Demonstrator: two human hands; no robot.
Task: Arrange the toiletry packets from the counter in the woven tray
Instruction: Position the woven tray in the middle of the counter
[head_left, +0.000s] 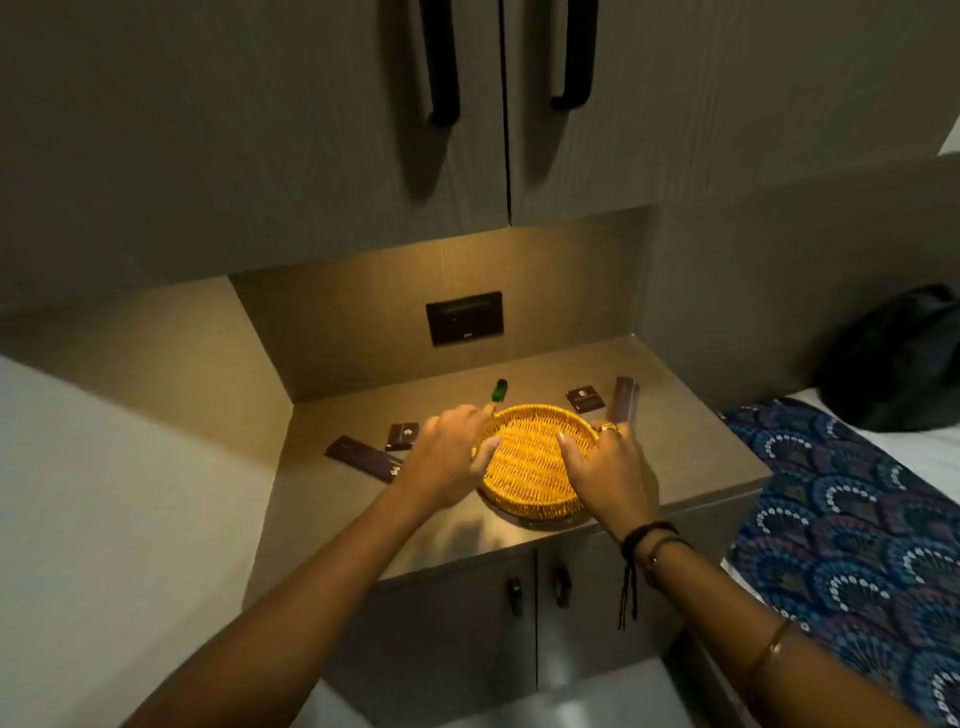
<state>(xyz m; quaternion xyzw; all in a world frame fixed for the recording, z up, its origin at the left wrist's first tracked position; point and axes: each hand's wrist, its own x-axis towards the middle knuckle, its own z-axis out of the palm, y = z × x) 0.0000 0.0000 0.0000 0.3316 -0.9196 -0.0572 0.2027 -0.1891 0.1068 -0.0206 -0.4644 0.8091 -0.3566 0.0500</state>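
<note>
- Laminate counter carries everything, lit from above so the middle is the brightest working spot.
- Woven tray is set near the front edge, empty, gripped at its rim by the left hand and right hand, apparently to square it.
- Dark packets are left scattered towards both side edges, none yet inside.

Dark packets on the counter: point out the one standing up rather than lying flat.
The long packet right of the woven tray, behind the right hand, appears to stand on end. The other three lie flat.
</note>
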